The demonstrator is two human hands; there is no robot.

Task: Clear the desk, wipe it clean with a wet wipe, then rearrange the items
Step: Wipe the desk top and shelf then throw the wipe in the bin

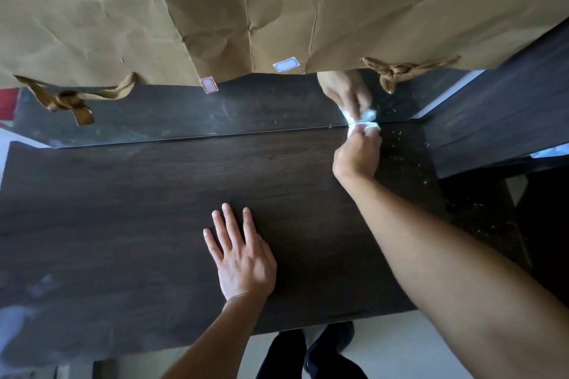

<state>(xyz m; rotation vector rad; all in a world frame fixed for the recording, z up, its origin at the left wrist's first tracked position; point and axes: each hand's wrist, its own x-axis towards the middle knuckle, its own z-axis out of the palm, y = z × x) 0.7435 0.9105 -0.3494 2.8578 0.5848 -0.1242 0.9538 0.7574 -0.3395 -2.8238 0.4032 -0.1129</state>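
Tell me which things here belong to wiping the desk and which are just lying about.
Part of the job: wet wipe, right hand gripping it, left hand flat on desk, crumbs by the wipe.
Just there: brown paper, knotted paper handle, blue-edged sticker, red-edged sticker.

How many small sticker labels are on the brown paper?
2: a red-bordered label at the lower edge of the brown paper, a blue-bordered label to its right. Others may be hidden.
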